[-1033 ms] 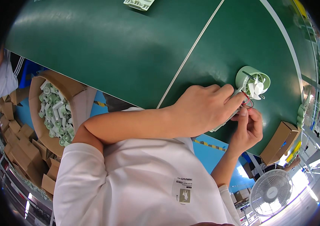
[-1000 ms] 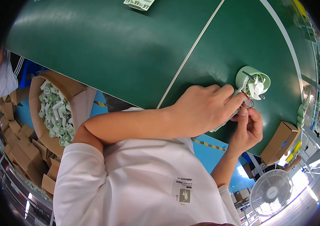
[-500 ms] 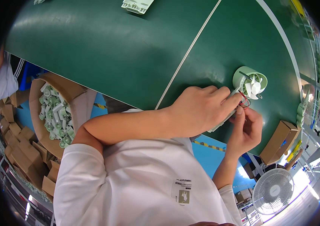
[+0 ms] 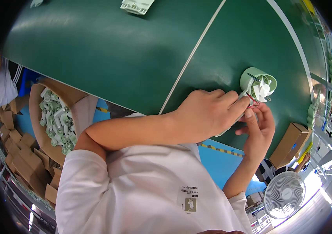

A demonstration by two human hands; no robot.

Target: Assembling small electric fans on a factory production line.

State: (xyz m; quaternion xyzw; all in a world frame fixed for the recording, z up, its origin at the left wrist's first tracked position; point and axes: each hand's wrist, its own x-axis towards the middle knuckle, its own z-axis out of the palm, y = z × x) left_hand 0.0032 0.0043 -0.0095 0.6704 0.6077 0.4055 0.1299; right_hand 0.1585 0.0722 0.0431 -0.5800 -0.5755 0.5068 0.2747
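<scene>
A pale green fan housing [image 4: 248,80] with white blades [image 4: 263,90] sits at the right of the green table. My left hand [image 4: 209,115] is closed round the slim pale green body joined to it; the palm and fingers hide most of this part. Thin red wires [image 4: 254,102] loop out beside the blades. Close by, my right hand [image 4: 260,126] has its thumb and forefinger at these wires, the other fingers loosely bent. The exact grip of its fingertips is partly hidden.
Another pale green part [image 4: 137,6] lies at the table's far edge. Left of me stands a big carton [image 4: 84,113] of green and white parts, with cardboard boxes [image 4: 27,165] beyond. A small carton [image 4: 289,145] and a white fan [image 4: 285,194] are at right.
My right hand has moved slightly up and right, toward the blades, and its fingers have loosened from a tighter pinch. My left hand keeps its hold in nearly the same place.
</scene>
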